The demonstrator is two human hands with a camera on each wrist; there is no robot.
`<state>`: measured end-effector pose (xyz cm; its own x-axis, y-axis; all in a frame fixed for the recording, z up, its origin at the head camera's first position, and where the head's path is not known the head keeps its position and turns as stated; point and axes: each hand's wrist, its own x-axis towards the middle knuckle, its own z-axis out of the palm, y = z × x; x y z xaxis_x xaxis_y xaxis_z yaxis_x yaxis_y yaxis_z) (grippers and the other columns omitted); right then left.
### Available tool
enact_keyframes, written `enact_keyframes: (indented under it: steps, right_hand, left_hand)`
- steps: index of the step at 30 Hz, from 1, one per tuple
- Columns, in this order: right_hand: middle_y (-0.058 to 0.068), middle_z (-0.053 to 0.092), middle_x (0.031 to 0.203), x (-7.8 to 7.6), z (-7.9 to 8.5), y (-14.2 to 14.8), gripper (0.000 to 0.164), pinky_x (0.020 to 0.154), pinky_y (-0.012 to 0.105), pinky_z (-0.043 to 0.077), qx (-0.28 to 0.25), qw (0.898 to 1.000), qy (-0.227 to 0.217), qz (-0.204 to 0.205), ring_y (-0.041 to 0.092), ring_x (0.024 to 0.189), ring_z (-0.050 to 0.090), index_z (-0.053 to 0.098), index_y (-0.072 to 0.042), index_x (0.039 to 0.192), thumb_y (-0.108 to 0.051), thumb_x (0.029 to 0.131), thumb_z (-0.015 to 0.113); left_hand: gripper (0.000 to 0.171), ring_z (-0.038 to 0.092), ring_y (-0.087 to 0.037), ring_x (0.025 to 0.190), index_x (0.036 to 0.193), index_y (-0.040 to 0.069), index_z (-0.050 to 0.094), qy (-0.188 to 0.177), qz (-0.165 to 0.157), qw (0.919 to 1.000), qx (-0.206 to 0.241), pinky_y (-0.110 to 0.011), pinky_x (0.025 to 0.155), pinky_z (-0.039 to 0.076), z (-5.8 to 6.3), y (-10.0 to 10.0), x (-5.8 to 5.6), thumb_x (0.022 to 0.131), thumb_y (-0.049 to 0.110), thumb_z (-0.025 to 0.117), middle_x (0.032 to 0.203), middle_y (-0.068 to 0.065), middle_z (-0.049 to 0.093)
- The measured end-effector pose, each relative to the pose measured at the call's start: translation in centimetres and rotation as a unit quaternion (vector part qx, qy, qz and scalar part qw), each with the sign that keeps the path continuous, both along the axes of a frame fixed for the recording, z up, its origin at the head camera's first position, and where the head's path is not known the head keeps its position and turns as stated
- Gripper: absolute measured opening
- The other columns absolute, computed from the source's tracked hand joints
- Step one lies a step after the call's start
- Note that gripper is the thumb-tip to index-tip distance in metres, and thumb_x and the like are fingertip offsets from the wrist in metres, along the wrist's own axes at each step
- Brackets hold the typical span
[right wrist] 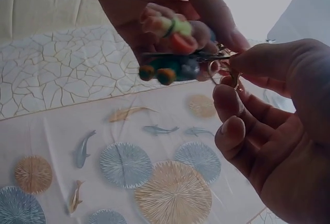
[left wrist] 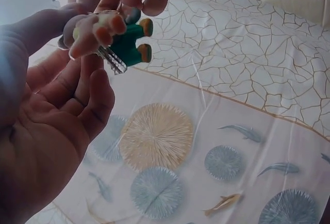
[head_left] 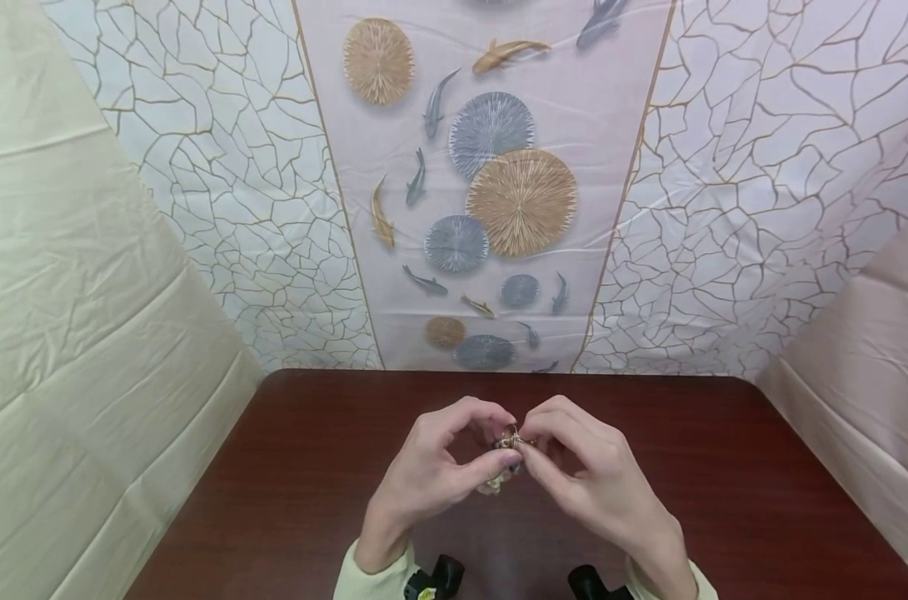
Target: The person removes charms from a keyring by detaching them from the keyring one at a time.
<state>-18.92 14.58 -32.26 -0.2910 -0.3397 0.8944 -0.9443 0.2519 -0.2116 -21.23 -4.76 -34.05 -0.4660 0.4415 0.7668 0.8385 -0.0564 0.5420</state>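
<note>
I hold my bare left hand (head_left: 441,462) and bare right hand (head_left: 600,471) over the dark red-brown wooden table (head_left: 311,467). My thumbs (head_left: 484,470) and fingers (head_left: 465,410) bend and pinch. My fingertips (head_left: 510,459) are close together above it, wrists (head_left: 384,533) well apart.

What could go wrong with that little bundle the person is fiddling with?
The gold-coloured rings look thin and small, so they could slip from the right hand, which pinches them by the fingertips.

If the left hand loosened, the coloured charms might fall onto the table.

The toothed metal piece, apparently a key, lies against the charms and might scratch them.
</note>
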Motion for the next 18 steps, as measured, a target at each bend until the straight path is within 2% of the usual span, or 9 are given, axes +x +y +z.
enact_keyframes:
  steps: [3, 7, 12, 15, 18]
  right_hand:
    - [0.0, 0.058, 0.084, -0.12, -0.05, -0.08, 0.014, 0.06, 0.007, 0.041, -0.005, 1.0, 0.006, -0.005, 0.001, 0.07, 0.05, 0.063, -0.005, 0.088, -0.014, 0.098, 0.059]
    - [-0.001, 0.058, 0.083, -0.21, -0.06, -0.18, 0.017, 0.06, 0.006, 0.041, -0.007, 1.0, 0.009, -0.016, 0.001, 0.07, 0.05, 0.063, -0.006, 0.087, -0.016, 0.099, 0.057]
    - [-0.001, 0.058, 0.081, -0.28, -0.07, -0.18, 0.014, 0.059, 0.006, 0.041, -0.018, 1.0, 0.008, -0.018, 0.001, 0.07, 0.05, 0.064, -0.006, 0.086, -0.014, 0.097, 0.06]
    - [-0.001, 0.058, 0.08, -0.29, -0.06, -0.19, 0.009, 0.058, 0.007, 0.041, -0.027, 0.999, 0.004, -0.017, 0.001, 0.069, 0.05, 0.065, -0.006, 0.086, -0.01, 0.094, 0.063]
    - [-0.001, 0.058, 0.08, -0.27, -0.03, -0.22, 0.007, 0.057, 0.007, 0.04, -0.031, 0.999, 0.004, -0.017, 0.001, 0.069, 0.049, 0.065, -0.007, 0.085, -0.008, 0.092, 0.065]
  left_hand:
    - [0.027, 0.064, -0.011, 0.061, 0.111, 0.002, 0.061, -0.036, -0.025, 0.9989, 0.017, -0.021, 0.047, 0.055, -0.21, 0.15, 0.11, 0.086, -0.002, 0.071, 0.078, -0.011, 0.065]
    - [0.027, 0.063, -0.012, 0.055, 0.11, 0.002, 0.061, -0.054, -0.024, 0.9979, 0.024, -0.021, 0.044, 0.054, -0.28, 0.27, 0.18, 0.085, -0.003, 0.071, 0.076, -0.012, 0.065]
    - [0.023, 0.064, -0.008, 0.057, 0.109, 0.003, 0.062, -0.07, -0.025, 0.997, 0.021, -0.022, 0.044, 0.054, -0.13, 0.26, 0.32, 0.088, -0.001, 0.069, 0.08, -0.014, 0.068]
    - [0.014, 0.064, -0.004, 0.06, 0.107, 0.005, 0.064, -0.059, 0.003, 0.9982, 0.012, -0.021, 0.047, 0.054, -0.06, 0.19, 0.31, 0.094, 0.001, 0.062, 0.082, -0.012, 0.07]
    - [0.012, 0.063, -0.003, 0.064, 0.105, 0.007, 0.066, -0.042, 0.03, 0.9987, 0.002, -0.02, 0.053, 0.055, 0.0, 0.13, 0.24, 0.098, 0.003, 0.057, 0.084, -0.008, 0.071]
